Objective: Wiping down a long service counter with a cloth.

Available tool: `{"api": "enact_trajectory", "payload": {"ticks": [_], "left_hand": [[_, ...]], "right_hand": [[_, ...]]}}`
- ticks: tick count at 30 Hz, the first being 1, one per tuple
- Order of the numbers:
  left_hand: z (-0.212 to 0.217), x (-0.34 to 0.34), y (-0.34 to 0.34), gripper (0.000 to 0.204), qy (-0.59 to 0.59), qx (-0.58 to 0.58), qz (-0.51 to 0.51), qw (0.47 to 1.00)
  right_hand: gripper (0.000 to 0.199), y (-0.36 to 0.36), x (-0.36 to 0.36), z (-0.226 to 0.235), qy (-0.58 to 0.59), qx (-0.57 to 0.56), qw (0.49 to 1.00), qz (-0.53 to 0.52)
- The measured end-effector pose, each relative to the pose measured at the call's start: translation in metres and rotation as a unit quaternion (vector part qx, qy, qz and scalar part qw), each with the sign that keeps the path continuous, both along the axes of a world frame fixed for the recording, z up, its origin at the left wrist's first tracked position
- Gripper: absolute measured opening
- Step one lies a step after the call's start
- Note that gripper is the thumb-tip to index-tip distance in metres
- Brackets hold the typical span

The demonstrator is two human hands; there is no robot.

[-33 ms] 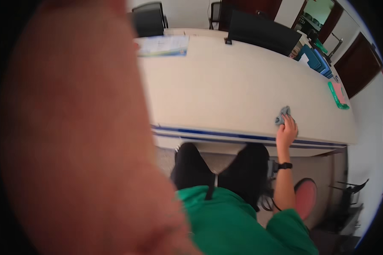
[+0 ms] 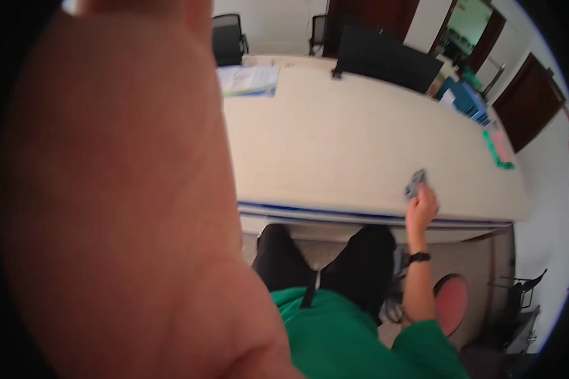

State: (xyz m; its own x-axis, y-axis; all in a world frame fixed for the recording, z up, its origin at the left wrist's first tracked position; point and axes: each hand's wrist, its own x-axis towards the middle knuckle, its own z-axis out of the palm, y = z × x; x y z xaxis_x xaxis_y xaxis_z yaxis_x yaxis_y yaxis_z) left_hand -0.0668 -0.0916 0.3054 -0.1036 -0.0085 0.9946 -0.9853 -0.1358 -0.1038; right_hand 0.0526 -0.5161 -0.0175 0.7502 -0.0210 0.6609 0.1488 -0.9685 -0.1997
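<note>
My left hand [image 2: 126,164] looms very close and blurred, covering the whole left side. Its palm shows nothing in it; the fingers run out past the top edge, so their pose is hidden. At the right front of the pale desk [image 2: 335,139], my right hand [image 2: 425,202] is closed on a crumpled grey-blue cloth [image 2: 416,183]. Part of the cloth sticks out beyond the fingers. A black band [image 2: 419,257] circles my right wrist.
A printed sheet [image 2: 250,81] lies at the far left of the desk. A black monitor [image 2: 385,60] stands at the back, with blue folders [image 2: 464,101] beside it. A green-and-pink item [image 2: 499,150] lies near the right edge. A pink round seat [image 2: 452,303] is below right.
The view has shifted slightly, with the desk sitting lower. My left hand covers a little more to the right. My right hand's fingers look more bunched around the cloth.
</note>
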Motion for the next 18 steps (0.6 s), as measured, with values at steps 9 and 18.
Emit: {"api": "enact_trajectory", "payload": {"ticks": [9, 18], "left_hand": [[-0.001, 0.015, -0.029, 0.078, -0.022, -0.059, -0.103, 0.993], [0.010, 0.017, -0.044, 0.085, -0.053, -0.086, -0.148, 0.984]], "right_hand": [[0.035, -0.017, -0.011, 0.000, 0.009, -0.006, 1.000, -0.017], [0.035, -0.027, -0.013, -0.009, 0.024, -0.017, 0.999, -0.024]]}}
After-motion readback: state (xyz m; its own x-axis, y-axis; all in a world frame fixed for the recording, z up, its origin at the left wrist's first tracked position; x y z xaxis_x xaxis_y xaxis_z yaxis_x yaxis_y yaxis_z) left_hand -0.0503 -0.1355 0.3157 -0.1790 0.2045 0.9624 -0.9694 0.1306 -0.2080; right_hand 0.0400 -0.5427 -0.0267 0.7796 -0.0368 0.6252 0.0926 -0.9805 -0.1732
